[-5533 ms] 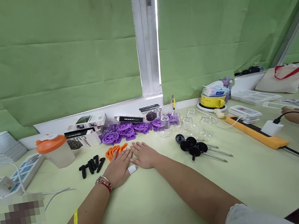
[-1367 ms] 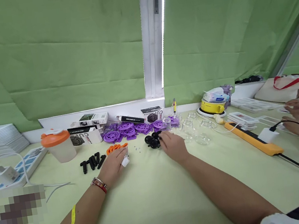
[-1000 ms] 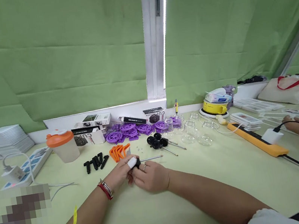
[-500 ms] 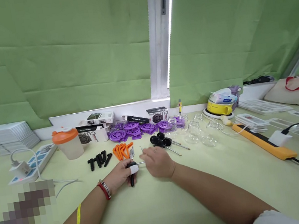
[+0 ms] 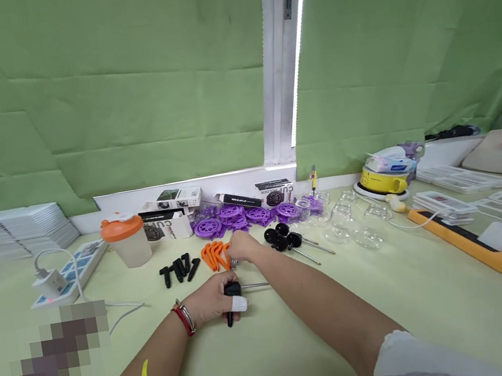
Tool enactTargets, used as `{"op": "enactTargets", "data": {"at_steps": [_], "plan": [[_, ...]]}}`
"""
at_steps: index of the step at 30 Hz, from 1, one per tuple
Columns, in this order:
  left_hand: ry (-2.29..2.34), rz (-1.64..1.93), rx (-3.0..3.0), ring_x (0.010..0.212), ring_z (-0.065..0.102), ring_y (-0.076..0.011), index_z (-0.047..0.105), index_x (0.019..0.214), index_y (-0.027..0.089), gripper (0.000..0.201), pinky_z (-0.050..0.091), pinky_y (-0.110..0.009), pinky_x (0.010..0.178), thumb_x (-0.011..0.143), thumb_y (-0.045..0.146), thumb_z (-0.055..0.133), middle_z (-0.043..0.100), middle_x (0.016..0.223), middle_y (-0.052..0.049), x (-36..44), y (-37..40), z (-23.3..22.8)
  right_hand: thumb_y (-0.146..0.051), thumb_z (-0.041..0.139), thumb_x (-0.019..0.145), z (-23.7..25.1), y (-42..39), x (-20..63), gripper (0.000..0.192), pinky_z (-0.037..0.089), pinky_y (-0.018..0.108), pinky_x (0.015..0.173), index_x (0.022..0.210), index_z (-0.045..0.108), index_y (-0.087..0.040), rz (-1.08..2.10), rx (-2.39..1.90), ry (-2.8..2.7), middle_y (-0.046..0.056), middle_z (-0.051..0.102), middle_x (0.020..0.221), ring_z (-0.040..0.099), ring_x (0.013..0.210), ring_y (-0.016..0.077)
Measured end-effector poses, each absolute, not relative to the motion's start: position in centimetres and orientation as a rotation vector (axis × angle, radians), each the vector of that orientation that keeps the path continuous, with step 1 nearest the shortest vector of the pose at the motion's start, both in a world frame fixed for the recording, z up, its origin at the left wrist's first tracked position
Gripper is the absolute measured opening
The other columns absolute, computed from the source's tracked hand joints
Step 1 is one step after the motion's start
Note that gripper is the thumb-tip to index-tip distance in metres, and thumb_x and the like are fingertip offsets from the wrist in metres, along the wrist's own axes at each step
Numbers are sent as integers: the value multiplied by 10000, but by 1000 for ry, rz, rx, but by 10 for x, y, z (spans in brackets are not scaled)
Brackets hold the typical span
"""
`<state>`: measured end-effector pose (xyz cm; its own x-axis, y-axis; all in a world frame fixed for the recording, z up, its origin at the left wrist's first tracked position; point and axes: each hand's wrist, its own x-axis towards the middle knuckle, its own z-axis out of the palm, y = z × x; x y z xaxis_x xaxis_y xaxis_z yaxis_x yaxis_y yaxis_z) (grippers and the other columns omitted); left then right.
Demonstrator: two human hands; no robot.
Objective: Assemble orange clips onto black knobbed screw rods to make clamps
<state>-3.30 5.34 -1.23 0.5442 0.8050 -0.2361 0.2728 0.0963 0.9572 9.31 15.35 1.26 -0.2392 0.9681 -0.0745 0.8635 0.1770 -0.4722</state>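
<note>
The black-knobbed pin (image 5: pixel 236 289) sits in the left hand (image 5: pixel 211 299), near the middle of the table (image 5: pixel 276 349) and a little toward its near edge. The fingers are curled shut around the black knob, the bandaged fingertip pressed under it, so that the metal shaft pokes out level to the right, free for something to go onto it. The right hand (image 5: pixel 240 247) reaches past it toward the far edge, fingers bunched downward over the small metal springs (image 5: pixel 233 263) lying just beside the orange clips (image 5: pixel 214 255); whether it has already pinched one I cannot tell.

The parts lie sorted by kind in a row along the far edge, each pile within arm's reach: black pegs (image 5: pixel 179 269) left of the clips, more knobbed pins (image 5: pixel 288 240) to the right, purple wheels (image 5: pixel 246 216) behind them by the boxes (image 5: pixel 173 207), clear glass cups (image 5: pixel 353 229) further right. An orange-lidded cup (image 5: pixel 126 239) and a power strip (image 5: pixel 69 277) stand toward the left edge, a yellow power strip (image 5: pixel 469 240) toward the right.
</note>
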Motion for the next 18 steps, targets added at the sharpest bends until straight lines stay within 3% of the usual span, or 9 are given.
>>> {"op": "enactTargets", "data": {"at_steps": [8,18], "plan": [[973,453,1474,529,628,-153,419,833,189,361,438,-203,405,671,319,714,595,564,41,-33,56,-9,-219,664,583,6,163,81,286,402,225,480,848,679,-112,652,-1908,-2132,152,703,888,666,766,237],[979,473,1459,533,636,-158,420,824,190,374,433,-200,386,660,326,727,578,592,46,-33,55,-9,-190,657,564,3,163,80,245,408,242,468,800,667,-124,675,-1893,-2090,142,701,828,664,730,252]]}}
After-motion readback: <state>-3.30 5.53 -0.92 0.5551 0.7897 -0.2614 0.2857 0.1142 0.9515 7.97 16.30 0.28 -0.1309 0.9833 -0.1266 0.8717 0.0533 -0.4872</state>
